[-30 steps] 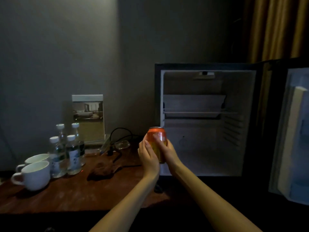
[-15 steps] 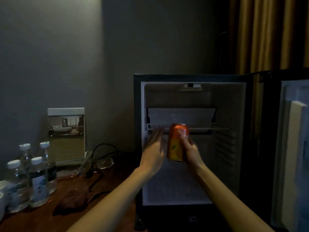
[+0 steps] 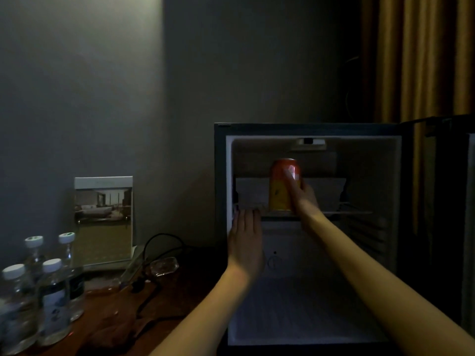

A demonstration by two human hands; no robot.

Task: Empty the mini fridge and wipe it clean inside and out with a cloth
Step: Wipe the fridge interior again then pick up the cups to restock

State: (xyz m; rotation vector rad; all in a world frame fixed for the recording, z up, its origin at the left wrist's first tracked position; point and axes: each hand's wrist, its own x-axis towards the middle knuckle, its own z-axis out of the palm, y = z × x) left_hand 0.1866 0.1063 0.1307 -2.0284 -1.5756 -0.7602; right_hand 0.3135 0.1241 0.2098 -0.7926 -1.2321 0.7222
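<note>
Presently, head view only; light is dim.

Black mini fridge with a white interior (image 3: 308, 129) stands open, its door (image 3: 469, 227) swung to the right. An orange aluminium drink can (image 3: 281, 186) stands upright at the middle of the front edge of the thin wire shelf (image 3: 356, 212). The right hand (image 3: 305, 199) is wrapped round the can's right side. The left hand (image 3: 245, 235) is flat with its fingers straight and together, fingertips at the left end of the shelf's front edge.

A crumpled dark brown cloth (image 3: 115, 330) lies near the front edge of the wooden desk (image 3: 108, 291), with clear plastic water bottles (image 3: 52, 299) toward its left edge.

Judgement: the can is the only item seen inside. Emptying requires lifting it clear of the shelf lip before drawing it out level. The left hand can steady the shelf. Set the can on the desk apart from the cloth.
</note>
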